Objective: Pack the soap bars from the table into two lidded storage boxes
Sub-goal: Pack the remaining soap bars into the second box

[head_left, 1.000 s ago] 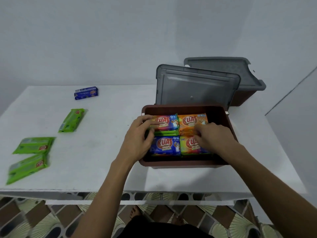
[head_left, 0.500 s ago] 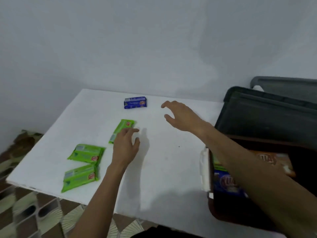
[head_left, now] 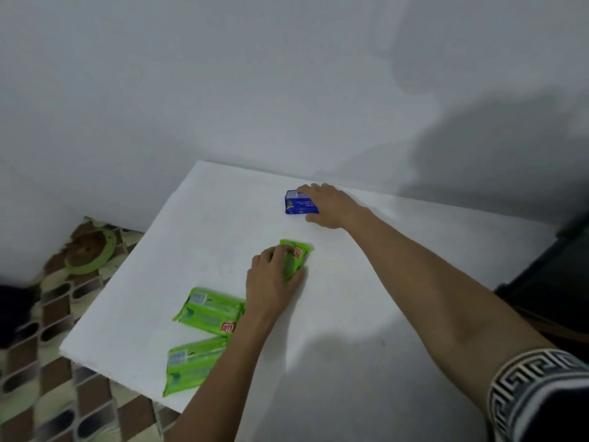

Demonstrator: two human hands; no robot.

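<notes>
Two bars being grabbed off the white worktop [head_left: 366, 298], pick-up step. Next: lift both, carry right to the dark storage box [head_left: 554, 272] (barely in shot). Left hand [head_left: 272, 283] fingers curl round a green plastic-wrapped soap bar [head_left: 296, 256] mid-worktop; right hand [head_left: 333, 204] fingers drape a blue wrapped soap bar [head_left: 298, 205] near the far edge, thumb pinching its near side.

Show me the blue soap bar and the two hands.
blue soap bar [head_left: 298, 205], head view, on its printed wrapper.
left hand [head_left: 271, 282], head view, back of hand.
right hand [head_left: 333, 204], head view, back of hand.
</notes>
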